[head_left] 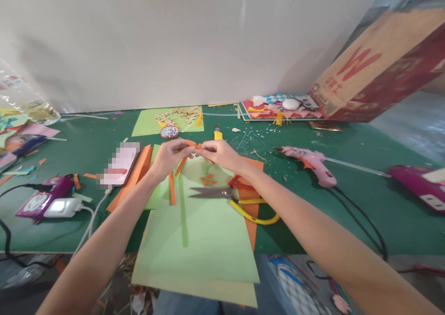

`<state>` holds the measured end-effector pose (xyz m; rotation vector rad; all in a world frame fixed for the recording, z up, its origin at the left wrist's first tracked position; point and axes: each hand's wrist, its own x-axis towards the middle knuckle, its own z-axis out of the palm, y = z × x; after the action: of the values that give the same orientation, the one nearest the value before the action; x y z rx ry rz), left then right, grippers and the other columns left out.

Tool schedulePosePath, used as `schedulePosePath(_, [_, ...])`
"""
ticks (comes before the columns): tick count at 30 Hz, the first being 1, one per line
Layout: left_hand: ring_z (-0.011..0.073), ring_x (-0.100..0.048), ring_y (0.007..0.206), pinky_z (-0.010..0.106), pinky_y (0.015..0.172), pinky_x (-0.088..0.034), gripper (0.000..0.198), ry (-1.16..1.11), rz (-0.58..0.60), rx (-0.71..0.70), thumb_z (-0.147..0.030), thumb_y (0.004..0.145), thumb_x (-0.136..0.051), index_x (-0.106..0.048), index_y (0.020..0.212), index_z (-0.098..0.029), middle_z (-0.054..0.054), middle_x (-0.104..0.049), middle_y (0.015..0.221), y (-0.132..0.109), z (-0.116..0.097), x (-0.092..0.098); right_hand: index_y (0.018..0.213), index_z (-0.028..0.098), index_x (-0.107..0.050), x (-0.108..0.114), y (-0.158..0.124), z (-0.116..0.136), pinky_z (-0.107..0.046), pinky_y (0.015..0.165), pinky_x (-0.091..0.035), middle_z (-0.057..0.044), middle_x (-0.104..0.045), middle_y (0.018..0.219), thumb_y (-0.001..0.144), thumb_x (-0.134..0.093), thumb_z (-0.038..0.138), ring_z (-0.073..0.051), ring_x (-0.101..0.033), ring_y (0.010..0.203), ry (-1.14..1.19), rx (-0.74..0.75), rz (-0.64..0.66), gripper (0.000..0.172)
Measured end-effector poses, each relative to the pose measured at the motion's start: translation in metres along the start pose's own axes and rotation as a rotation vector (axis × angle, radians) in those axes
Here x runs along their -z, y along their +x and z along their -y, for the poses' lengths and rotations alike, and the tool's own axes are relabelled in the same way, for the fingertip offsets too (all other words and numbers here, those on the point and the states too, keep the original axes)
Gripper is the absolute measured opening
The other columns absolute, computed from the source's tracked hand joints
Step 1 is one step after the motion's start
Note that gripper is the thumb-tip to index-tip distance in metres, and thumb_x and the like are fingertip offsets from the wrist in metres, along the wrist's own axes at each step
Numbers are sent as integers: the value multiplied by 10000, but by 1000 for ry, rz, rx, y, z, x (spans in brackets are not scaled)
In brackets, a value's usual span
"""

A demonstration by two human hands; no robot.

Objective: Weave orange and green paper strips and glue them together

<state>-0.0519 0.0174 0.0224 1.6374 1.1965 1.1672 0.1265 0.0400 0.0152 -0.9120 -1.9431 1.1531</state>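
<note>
My left hand (174, 156) and my right hand (218, 154) meet over the sheets, fingertips pinched on a small orange paper strip (192, 144) between them. Fingers cover part of the strip. Below, a narrow orange strip (172, 189) and a long green strip (183, 217) lie on light green paper (212, 241). Small woven orange and green pieces (208, 180) rest on that paper. Scissors (212, 193) with red and yellow handles lie under my right forearm, blades pointing left. Just behind my right hand is a yellow-handled cutter (218, 133).
A pink glue gun (313, 162) lies to the right, its cord trailing over the front edge. On the left are a charging phone (121, 164) and a purple power strip (48, 197). Decorated cards (278, 109) and a paper bag (375, 69) stand at the back right.
</note>
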Motion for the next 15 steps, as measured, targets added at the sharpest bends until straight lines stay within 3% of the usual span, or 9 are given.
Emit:
schedulePosePath(4, [142,-632,648,283,688,-510,164,-17,-73,29,-321,707,-712,-687,739,-162,26,-692,673,0,-1,0,744,158,-632,2,1,-5,-242,487,-291,82,-368,438,857,-513,452,-69,-325,420,59,-4,11,337])
schedulePosePath(15, [128,-618,625,256,671,-497,211,-125,-161,28,-331,654,-744,-688,737,-145,22,-677,652,-1,-4,0,736,144,-635,2,2,-6,-226,503,-329,77,-376,423,885,-490,393,-66,-351,418,96,-12,-13,325])
